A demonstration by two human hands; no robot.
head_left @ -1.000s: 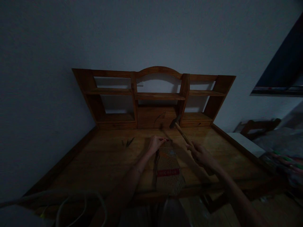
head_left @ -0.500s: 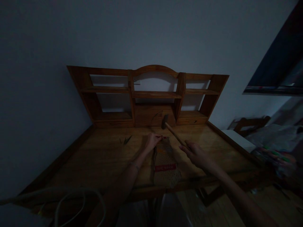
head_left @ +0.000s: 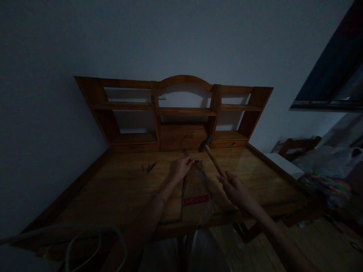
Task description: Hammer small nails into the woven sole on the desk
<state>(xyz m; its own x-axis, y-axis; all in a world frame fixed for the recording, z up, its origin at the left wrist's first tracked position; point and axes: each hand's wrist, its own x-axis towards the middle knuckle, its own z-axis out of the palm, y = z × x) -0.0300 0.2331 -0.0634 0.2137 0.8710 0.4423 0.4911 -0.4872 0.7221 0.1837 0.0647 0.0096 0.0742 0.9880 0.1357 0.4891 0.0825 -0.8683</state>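
In dim light my right hand (head_left: 235, 189) grips the wooden handle of a hammer (head_left: 212, 155), whose dark head is raised above the desk, just right of my left hand. My left hand (head_left: 183, 168) pinches something small with a red part at the top edge of a patterned mat (head_left: 196, 194) that has a red label across it. The mat lies flat on the wooden desk (head_left: 119, 189) and reaches its front edge.
A wooden hutch (head_left: 181, 113) with open shelves stands along the back of the desk against a pale wall. A few thin dark nails or pins (head_left: 149, 167) lie left of my left hand. White cables (head_left: 93, 245) loop at bottom left. A chair (head_left: 297, 145) stands at right.
The hammer head dipped toward my left hand half a second ago and is now lifted back to the right. My left hand has kept its pinch at the mat's top edge.
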